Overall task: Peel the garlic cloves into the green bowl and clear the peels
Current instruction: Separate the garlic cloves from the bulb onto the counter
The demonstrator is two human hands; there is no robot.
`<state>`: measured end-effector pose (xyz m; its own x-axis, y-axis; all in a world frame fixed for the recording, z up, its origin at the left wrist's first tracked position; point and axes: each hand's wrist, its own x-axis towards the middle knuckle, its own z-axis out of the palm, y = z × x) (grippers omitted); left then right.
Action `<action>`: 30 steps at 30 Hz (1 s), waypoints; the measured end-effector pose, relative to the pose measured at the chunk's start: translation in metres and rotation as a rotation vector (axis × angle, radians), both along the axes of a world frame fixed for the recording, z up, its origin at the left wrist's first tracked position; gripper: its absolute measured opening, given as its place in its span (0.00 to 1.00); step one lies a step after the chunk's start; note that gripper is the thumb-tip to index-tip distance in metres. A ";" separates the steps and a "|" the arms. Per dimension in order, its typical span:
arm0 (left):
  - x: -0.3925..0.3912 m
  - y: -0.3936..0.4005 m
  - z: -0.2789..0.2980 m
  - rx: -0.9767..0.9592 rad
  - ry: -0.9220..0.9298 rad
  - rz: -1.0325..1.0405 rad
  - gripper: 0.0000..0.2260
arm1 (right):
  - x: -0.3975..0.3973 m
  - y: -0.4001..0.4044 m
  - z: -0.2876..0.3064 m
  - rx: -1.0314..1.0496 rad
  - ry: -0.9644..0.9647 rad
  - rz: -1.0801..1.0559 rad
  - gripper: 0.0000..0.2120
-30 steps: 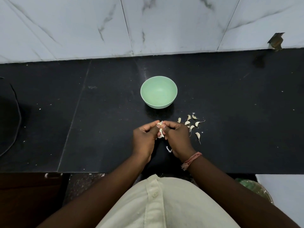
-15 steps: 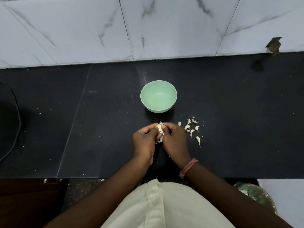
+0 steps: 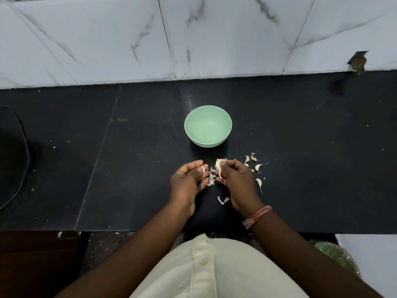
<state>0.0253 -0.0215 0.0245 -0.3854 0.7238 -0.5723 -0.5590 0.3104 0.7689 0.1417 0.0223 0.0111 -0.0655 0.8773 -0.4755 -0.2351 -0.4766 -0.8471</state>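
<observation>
Early going — the green bowl point(image 3: 208, 125) holds nothing; the right hand point(image 3: 237, 181) pinches a half-skinned clove point(image 3: 219, 165), the left hand point(image 3: 189, 181) pinches a peel scrap point(image 3: 203, 168); unpeeled cloves point(image 3: 255, 164) and loose peels point(image 3: 222, 200) lie on the counter point(image 3: 129, 168).

No writing, label, brand mark, number or sign can be read anywhere in this view. The green bowl point(image 3: 208, 126) is plain inside and on its rim, the black bench point(image 3: 300, 130) carries only pale specks, and the marbled wall tiles point(image 3: 107, 39) at the far side show grey veins but no lettering. The cream shirt point(image 3: 214, 269) near the bottom edge has plain buttons with no print, and the pink thread band point(image 3: 257, 215) on the right wrist bears no tag.
</observation>
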 end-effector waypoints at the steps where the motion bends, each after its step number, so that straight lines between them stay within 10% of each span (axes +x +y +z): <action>1: 0.000 0.000 -0.001 0.003 0.021 -0.003 0.08 | 0.002 0.001 -0.001 -0.014 0.023 -0.031 0.02; 10: 0.009 0.004 -0.001 0.065 -0.105 -0.002 0.09 | 0.013 -0.003 0.005 -0.031 0.149 0.083 0.13; 23: 0.033 0.019 -0.001 0.099 0.258 -0.323 0.41 | 0.053 -0.006 -0.007 0.392 -0.489 0.247 0.09; 30: 0.058 0.026 -0.002 0.035 0.176 -0.459 0.28 | 0.078 -0.001 -0.008 0.194 -0.463 0.056 0.03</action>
